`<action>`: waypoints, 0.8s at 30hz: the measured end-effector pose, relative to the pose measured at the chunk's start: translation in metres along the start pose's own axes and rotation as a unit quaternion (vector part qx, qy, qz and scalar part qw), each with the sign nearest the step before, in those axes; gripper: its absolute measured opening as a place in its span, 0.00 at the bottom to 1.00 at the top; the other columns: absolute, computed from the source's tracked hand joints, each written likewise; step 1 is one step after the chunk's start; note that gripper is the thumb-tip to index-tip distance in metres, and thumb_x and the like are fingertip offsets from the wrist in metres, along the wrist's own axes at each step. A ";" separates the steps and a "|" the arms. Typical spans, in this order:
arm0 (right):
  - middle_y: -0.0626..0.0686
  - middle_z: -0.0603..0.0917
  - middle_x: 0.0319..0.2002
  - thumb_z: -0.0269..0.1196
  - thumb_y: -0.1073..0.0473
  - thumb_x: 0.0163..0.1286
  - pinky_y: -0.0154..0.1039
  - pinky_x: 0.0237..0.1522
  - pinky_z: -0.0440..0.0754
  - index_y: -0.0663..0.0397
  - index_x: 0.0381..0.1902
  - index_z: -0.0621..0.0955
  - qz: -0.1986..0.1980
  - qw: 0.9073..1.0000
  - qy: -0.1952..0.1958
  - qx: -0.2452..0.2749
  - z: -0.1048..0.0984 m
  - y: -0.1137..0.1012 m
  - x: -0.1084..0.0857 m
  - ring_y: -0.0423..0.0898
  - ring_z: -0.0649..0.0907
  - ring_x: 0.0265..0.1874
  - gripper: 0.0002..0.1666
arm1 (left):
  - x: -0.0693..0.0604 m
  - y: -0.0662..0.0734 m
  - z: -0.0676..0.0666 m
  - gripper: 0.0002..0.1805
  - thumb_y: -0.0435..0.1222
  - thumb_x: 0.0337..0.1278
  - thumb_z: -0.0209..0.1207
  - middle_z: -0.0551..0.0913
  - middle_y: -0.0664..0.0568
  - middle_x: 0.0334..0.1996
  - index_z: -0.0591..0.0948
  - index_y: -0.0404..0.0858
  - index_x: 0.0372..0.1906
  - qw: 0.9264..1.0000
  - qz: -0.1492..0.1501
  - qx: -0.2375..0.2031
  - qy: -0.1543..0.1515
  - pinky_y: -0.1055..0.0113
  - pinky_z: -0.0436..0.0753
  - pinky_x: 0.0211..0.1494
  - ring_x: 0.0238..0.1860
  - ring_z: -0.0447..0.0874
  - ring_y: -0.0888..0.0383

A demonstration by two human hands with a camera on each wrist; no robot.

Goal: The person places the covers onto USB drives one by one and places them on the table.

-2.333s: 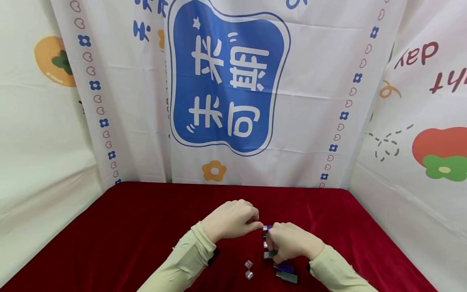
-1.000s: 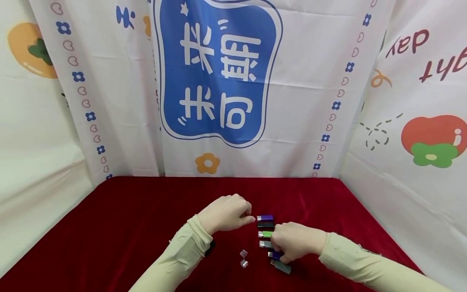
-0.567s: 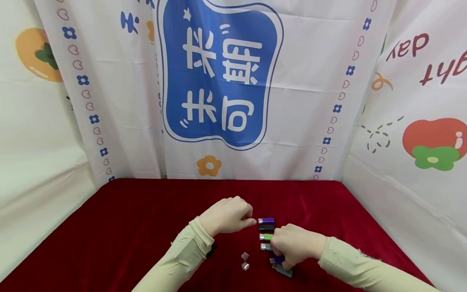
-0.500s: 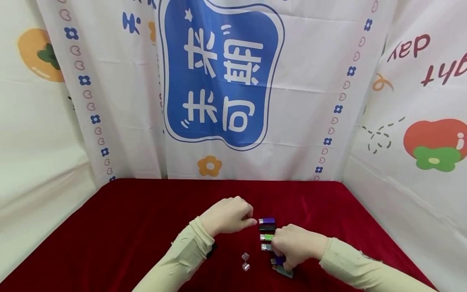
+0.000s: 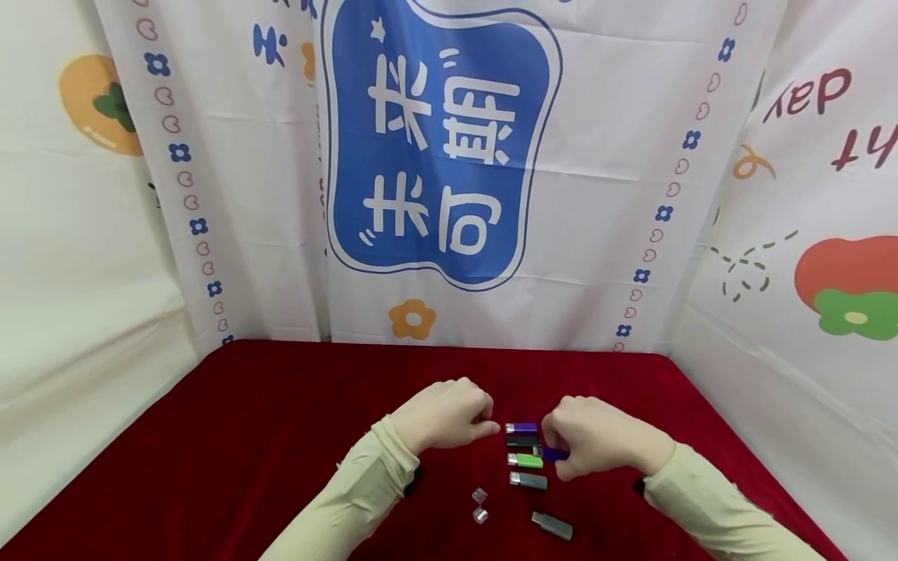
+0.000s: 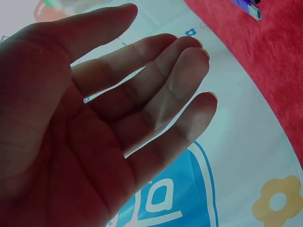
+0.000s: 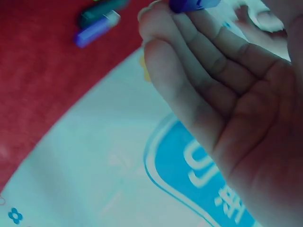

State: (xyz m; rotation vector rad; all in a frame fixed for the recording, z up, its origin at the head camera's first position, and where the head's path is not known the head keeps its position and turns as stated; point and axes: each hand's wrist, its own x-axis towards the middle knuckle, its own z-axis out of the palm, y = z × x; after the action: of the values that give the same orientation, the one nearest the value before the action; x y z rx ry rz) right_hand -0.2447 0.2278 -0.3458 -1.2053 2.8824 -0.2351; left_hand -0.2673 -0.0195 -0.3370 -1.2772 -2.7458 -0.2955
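Observation:
My right hand [image 5: 603, 436] pinches a blue-purple USB flash drive [image 5: 554, 453] with its metal plug pointing left, lifted at the right end of a row of drives; the same held drive [image 7: 191, 4] shows at the top of the right wrist view. The row has a purple drive [image 5: 522, 428], a black one [image 5: 521, 442], a green one [image 5: 528, 461] and a grey one [image 5: 530, 481], their clear ends to the left. My left hand [image 5: 445, 417] hovers left of the row with loosely bent fingers, holding nothing.
An uncapped grey flash drive [image 5: 553, 526] lies nearer me, below the row. Left of it are two small clear caps [image 5: 480, 505]. Red cloth [image 5: 316, 436] covers the table, and white printed curtains [image 5: 596, 195] enclose the back and sides.
My right hand first leaves the grey drive in the row, then takes the blue-purple drive from beside the uncapped grey one and carries it up, away from me. My left hand stays nearly still.

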 end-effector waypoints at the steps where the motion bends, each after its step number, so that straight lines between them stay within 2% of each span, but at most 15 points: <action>1: 0.35 0.72 0.15 0.74 0.59 0.48 0.31 0.17 0.72 0.42 0.19 0.77 0.003 1.000 0.007 0.009 -0.006 0.000 -0.001 0.32 0.71 0.14 0.13 | 0.001 0.000 0.000 0.15 0.43 0.63 0.64 0.68 0.62 0.13 0.79 0.47 0.20 1.000 -0.001 0.001 -0.002 0.74 0.66 0.20 0.15 0.64 0.66; 7: 0.35 0.75 0.18 0.71 0.62 0.51 0.33 0.20 0.76 0.40 0.22 0.77 0.002 0.997 0.057 0.046 -0.036 -0.009 -0.005 0.33 0.75 0.17 0.13 | 0.002 0.000 0.000 0.13 0.44 0.63 0.65 0.71 0.63 0.14 0.82 0.46 0.22 1.000 -0.009 0.000 -0.011 0.74 0.69 0.21 0.16 0.67 0.67; 12: 0.36 0.76 0.19 0.71 0.64 0.53 0.34 0.22 0.77 0.38 0.23 0.78 -0.016 0.992 0.103 0.076 -0.047 -0.014 -0.008 0.34 0.76 0.18 0.14 | 0.001 -0.001 0.000 0.13 0.44 0.62 0.65 0.71 0.62 0.14 0.81 0.47 0.22 1.000 -0.017 0.001 -0.014 0.74 0.68 0.20 0.15 0.66 0.66; 24: 0.37 0.78 0.21 0.70 0.67 0.56 0.35 0.24 0.80 0.39 0.26 0.79 -0.027 0.985 0.112 0.125 -0.047 -0.004 -0.019 0.36 0.78 0.20 0.15 | -0.002 -0.003 0.004 0.11 0.42 0.61 0.66 0.73 0.64 0.18 0.82 0.46 0.23 1.000 -0.008 0.004 -0.024 0.74 0.71 0.23 0.17 0.69 0.68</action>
State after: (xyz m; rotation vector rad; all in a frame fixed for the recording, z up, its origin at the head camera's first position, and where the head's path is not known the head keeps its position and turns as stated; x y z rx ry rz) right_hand -0.2313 0.2450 -0.2999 -1.2842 2.8853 -0.7545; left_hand -0.2683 -0.0217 -0.3419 -1.2788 -2.7949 -0.2593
